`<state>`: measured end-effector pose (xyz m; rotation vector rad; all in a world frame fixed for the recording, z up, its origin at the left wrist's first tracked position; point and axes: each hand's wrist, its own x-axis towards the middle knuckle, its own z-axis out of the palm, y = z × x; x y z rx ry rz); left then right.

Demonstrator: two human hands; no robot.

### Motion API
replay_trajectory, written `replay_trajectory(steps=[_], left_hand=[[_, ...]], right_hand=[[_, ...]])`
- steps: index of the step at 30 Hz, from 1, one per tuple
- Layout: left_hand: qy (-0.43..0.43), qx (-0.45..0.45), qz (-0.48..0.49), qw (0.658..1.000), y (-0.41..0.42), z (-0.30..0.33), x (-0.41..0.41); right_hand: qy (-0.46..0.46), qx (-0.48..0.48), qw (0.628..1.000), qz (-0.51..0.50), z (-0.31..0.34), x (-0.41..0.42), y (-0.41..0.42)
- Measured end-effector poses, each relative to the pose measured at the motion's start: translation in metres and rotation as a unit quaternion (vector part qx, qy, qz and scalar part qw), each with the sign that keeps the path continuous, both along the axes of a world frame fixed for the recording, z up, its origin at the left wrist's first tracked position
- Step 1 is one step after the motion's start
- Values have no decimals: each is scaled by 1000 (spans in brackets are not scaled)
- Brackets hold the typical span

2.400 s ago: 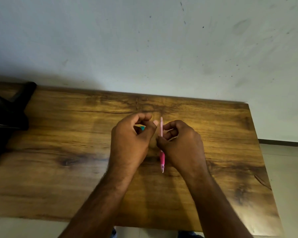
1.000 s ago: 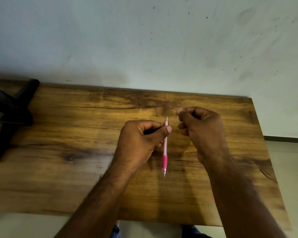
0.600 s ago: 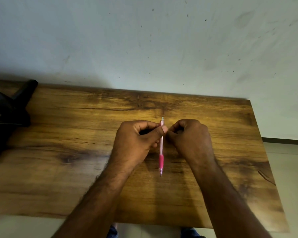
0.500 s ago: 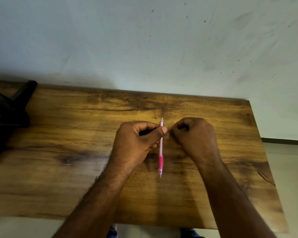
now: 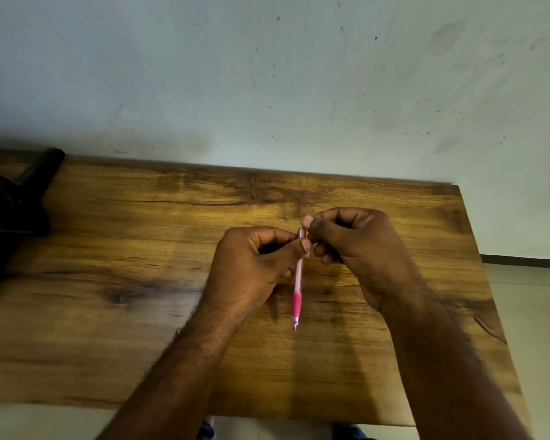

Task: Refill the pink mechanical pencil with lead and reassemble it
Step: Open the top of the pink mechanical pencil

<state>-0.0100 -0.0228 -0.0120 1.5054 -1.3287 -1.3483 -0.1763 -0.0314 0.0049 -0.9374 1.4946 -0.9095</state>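
The pink mechanical pencil (image 5: 298, 281) hangs upright above the wooden table (image 5: 140, 296), tip pointing toward me, its darker pink grip near the lower end. My left hand (image 5: 251, 268) pinches the pale upper barrel between thumb and fingers. My right hand (image 5: 359, 249) is curled at the pencil's top end, thumb and forefinger pressed together right at the opening. Whatever those fingertips hold is too small to see; no lead or cap shows.
A black stand or chair base (image 5: 10, 211) sits at the table's far left edge. A pale wall (image 5: 267, 74) rises behind the table. The table's right edge drops to the floor (image 5: 534, 312).
My right hand rose away from the pencil a second ago, came back beside it, and now sits slightly higher, at the pencil's top end. My left hand kept holding the pencil steady.
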Motion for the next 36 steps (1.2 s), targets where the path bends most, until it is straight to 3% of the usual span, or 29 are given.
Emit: replay_trajectory(steps=[7,18,22,27,36], left_hand=[[-10,7,-14,1000,2,1,-1],[-16,28,-29,999,2,2,-1],[-12,26,-19,999,0,1,1],[2,25,-4,1000,-2,1,3],[-6,26,-3,1000,0,0,1]], right_hand=[[34,-18,999,-15,-2,4,0],[12,-18,995,-102,-7,6,-2],[131,19,987,-94,-15,-7,-2],[317,43,947,-26,-30,-5,1],[370,34,929,2,-30,-5,-1]])
